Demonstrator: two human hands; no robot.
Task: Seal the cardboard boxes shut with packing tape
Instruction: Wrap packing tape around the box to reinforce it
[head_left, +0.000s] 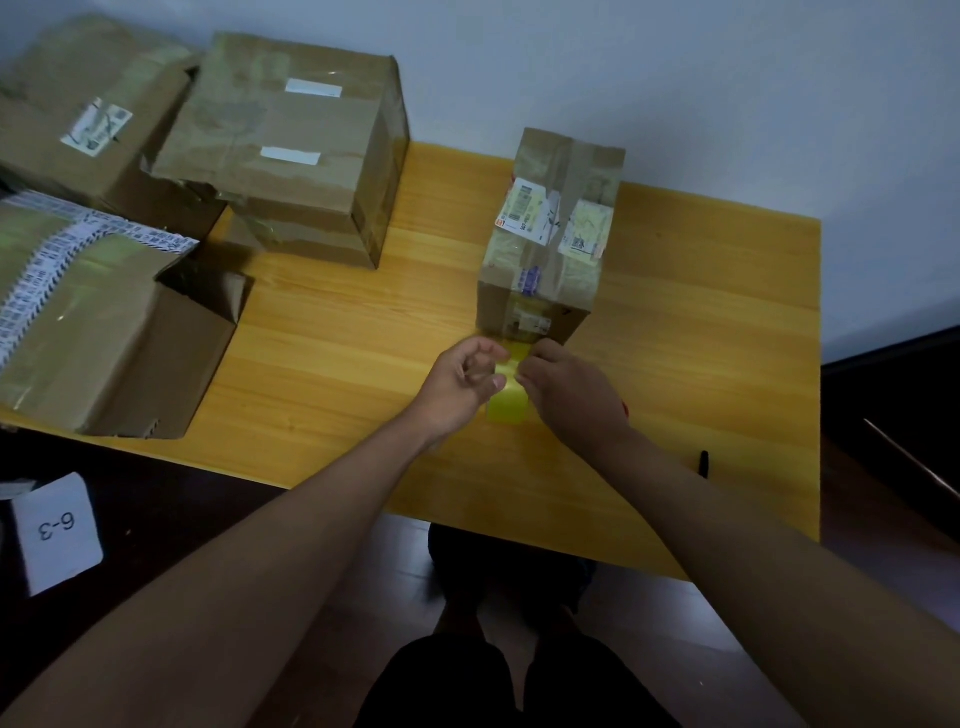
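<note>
The small brown cardboard box (550, 244), bearing white shipping labels, stands on the yellow wooden table (363, 332). Just in front of it, the left hand (462, 382) and right hand (566, 387) both pinch the roll of translucent yellow packing tape (508, 402) with curled fingers. A black pen (704, 463) lies near the right forearm.

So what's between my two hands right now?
The yellow tape roll, pinched between left hand and right hand, in the head view.
</note>
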